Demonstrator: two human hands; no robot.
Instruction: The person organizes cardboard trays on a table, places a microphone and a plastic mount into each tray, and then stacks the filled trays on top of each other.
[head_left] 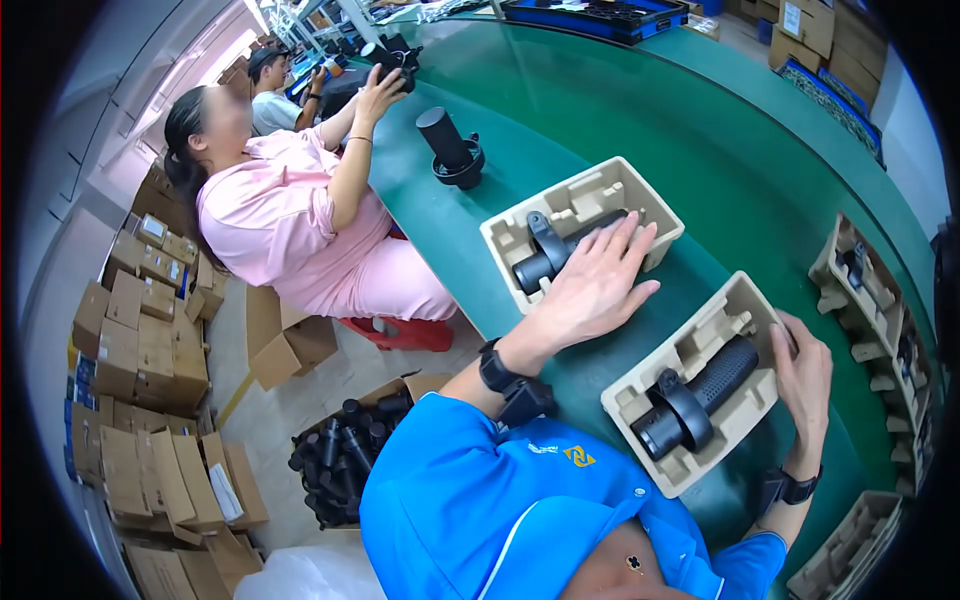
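Green tabletop (530,155) bears tray (560,197) with black device (546,245) under left fingers (622,240), perhaps touching

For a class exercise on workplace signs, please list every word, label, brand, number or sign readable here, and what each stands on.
Blue shirt: yellow emblem beside small white lettering, too small to read reliably.
Stacked cardboard boxes, left: white labels, too small to read.
Cardboard box, upper right: white label, also too small.
Black tubular device in the nearer tray: nothing readable.
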